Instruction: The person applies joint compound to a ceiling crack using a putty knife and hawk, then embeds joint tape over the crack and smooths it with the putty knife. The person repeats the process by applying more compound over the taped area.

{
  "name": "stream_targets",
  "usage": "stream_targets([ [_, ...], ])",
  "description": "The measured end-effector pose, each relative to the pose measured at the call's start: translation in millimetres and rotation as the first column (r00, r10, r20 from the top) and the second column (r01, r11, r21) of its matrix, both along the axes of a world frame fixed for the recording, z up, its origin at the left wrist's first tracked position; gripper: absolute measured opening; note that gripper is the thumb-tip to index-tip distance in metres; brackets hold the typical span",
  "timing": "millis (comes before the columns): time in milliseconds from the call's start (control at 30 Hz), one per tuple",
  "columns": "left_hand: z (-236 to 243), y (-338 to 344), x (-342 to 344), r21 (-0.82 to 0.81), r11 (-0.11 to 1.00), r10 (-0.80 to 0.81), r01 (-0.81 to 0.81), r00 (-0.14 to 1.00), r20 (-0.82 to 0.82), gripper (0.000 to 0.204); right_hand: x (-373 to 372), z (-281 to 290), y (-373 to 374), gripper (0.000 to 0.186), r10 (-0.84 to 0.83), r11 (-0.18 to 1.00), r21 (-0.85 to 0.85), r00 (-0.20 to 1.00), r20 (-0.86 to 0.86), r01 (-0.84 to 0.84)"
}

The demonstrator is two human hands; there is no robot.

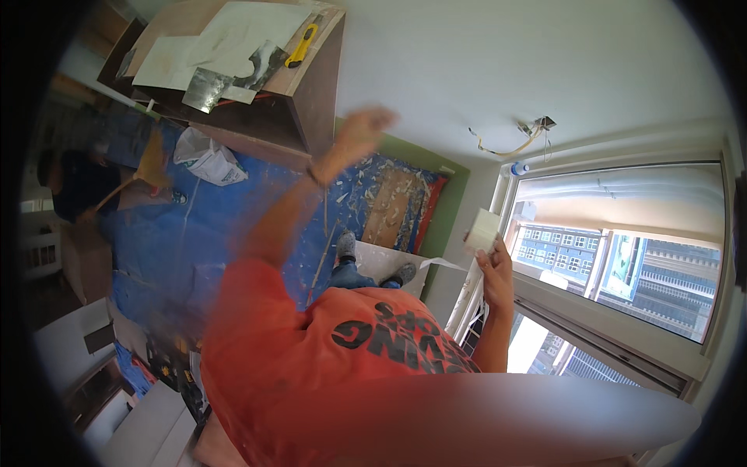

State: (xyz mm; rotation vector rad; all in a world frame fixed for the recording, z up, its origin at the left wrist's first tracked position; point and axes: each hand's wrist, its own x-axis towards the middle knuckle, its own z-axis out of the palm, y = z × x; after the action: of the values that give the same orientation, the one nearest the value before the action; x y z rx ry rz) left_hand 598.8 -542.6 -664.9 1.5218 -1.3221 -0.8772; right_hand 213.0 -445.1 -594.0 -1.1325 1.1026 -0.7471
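Note:
My right hand is closed around a pale, cream-coloured roll of tape, held beside the window frame. A loose white strip trails out to the left of that hand. My left hand is raised in front of the pale wall, past the corner of a brown cabinet. Motion smears its fingers, so whether it grips anything is unclear. A blurred red-sleeved arm crosses the lower edge, close to the camera.
On the cabinet lie white sheets, a yellow utility knife and a metal blade. Wires stick out of the wall above the window. A white sack rests on blue floor covering; a person is at left.

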Motion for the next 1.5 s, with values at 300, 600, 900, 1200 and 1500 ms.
stream_targets([
  [300, 32.5, 90.2, -71.0, 0.131, 0.902, -0.166, 0.411, 0.612, -0.773, 0.038, 98.0, -13.7, -25.2, 0.044, 0.372, 0.921, -0.080, 0.921, -0.118, -0.382],
  [600, 60.6, 27.9, 2.7, -0.118, 0.993, -0.101, 0.029, 0.742, -0.662, 0.023, 92.9, 26.5, -18.3, 0.050, 0.157, 0.947, -0.269, 0.984, -0.087, -0.175],
  [900, 27.5, -170.2, 256.3, -0.332, 0.908, 0.400, -0.257, 0.291, 0.869, 0.027, -21.8, 6.3, 26.3, 0.052, -0.356, 0.894, -0.191, 0.902, 0.247, 0.405],
  [1200, 27.5, -89.3, 37.4, -0.339, 0.931, 0.080, 0.139, 0.826, 0.558, 0.034, -44.3, -1.4, 28.1, 0.064, -0.416, 0.866, -0.190, 0.878, 0.237, 0.462],
  [1500, 103.8, 42.6, -218.0, -0.097, 0.601, -0.795, 0.793, 0.581, -0.173, 0.032, 6.5, 42.8, 21.7, 0.085, -0.487, 0.747, -0.665, 0.665, -0.566, -0.018],
])
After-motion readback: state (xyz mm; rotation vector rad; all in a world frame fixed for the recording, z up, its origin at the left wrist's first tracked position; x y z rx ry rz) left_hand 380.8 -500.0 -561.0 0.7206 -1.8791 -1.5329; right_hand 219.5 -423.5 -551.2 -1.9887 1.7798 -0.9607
